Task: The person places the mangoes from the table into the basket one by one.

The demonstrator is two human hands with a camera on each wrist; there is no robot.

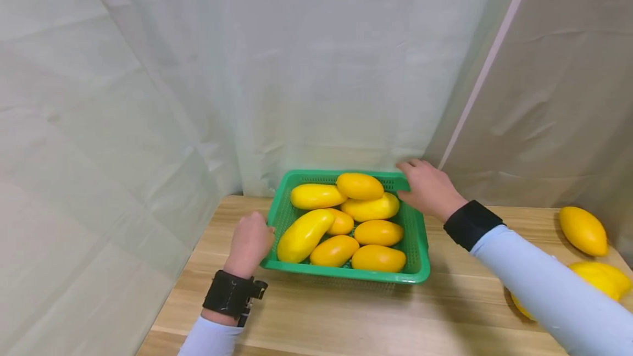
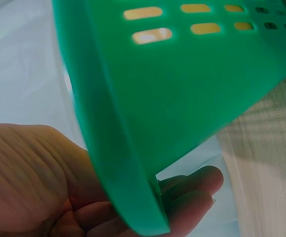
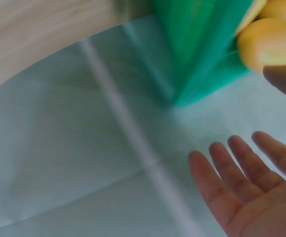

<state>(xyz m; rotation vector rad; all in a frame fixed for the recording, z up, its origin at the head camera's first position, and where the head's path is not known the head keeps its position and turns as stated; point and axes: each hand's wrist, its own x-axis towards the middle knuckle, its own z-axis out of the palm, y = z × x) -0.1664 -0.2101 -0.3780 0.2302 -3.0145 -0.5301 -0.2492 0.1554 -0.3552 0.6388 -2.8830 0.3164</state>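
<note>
A green plastic basket [image 1: 346, 273] with slotted walls stands on the wooden table, holding several yellow mangoes [image 1: 304, 235]. My left hand [image 1: 249, 242] grips its left rim; in the left wrist view, fingers [image 2: 192, 207] curl beneath the rim of the green wall [image 2: 182, 94]. At the far right corner, my right hand [image 1: 429, 188] hovers by the rim with fingers spread. The right wrist view shows that hand [image 3: 261, 192] apart from the basket corner [image 3: 197, 64], thumb near a mango [image 3: 264, 44], holding nothing.
More mangoes lie on the table at the right, one [image 1: 583, 231] near the back edge and others [image 1: 600, 278] partly behind my right sleeve [image 1: 549, 284]. Pale sheeting [image 1: 346, 70] hangs close behind the basket and along the left side.
</note>
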